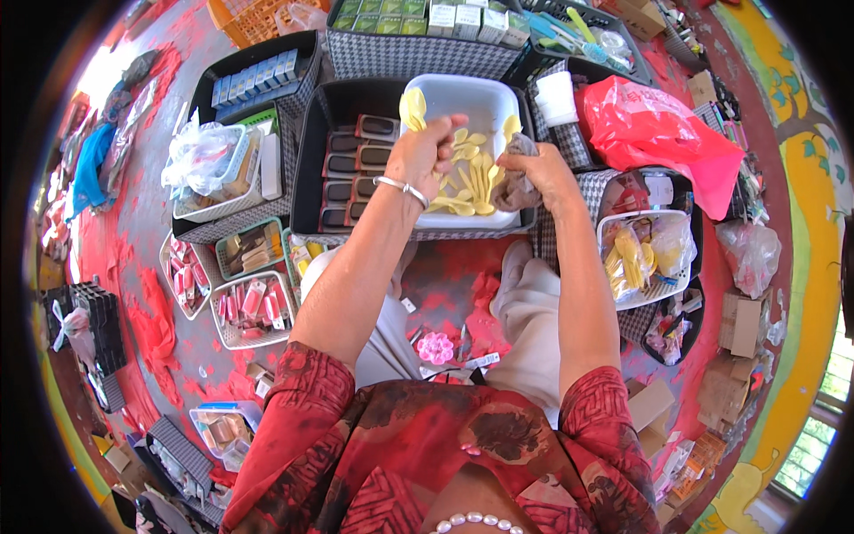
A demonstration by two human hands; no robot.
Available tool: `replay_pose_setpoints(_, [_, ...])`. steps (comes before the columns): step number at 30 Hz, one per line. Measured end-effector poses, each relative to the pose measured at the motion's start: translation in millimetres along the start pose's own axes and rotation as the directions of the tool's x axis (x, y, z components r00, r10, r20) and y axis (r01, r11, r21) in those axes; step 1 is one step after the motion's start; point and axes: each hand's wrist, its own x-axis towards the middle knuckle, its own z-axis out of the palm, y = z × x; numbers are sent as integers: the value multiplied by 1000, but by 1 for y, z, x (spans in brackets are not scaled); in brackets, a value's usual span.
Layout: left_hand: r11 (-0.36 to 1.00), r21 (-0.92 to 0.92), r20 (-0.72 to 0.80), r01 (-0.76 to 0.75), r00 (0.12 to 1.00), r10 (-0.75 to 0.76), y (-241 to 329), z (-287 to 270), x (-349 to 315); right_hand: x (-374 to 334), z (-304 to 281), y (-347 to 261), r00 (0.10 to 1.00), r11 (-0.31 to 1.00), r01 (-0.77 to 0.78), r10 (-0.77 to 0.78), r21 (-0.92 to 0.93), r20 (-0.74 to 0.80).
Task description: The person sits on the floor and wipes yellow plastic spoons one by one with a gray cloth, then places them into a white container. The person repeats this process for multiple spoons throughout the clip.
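The left hand (422, 156) grips bunched yellow spoons (412, 107), keeping them together; the right hand (544, 173) pinches grey cloth (516, 187), apparently around a single spoon (511, 127). The white tray (454, 92) below contains loose spoons (479, 176).

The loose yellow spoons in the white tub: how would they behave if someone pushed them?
The yellow spoons look thin and plastic, so each is probably light and fairly stiff. Overlapping loosely in the white tub, they would likely slide over one another. Their rounded ends might make some rock.
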Motion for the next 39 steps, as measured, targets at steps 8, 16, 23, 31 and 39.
replay_pose_setpoints(8, [983,165,61,75,994,-86,-23,16,-5,-30,19,-24,985,965,38,-79,259,152])
replay_pose_setpoints(16, [981,180,70,66,994,-80,-19,18,-5,-49,-17,-44,942,874,216,-70,434,-327])
replay_pose_setpoints(23, [951,258,226,-173,967,115,-33,32,-12,-47,5,-40,797,783,551,-596,-291,-97])
replay_pose_setpoints(31, [921,351,364,-168,931,31,-38,31,-13,-51,3,-40,746,740,293,-573,-605,-340])
replay_pose_setpoints(39, [985,170,276,13,959,-60,-28,24,-6,-45,-43,-35,802,833,452,-224,319,-553])
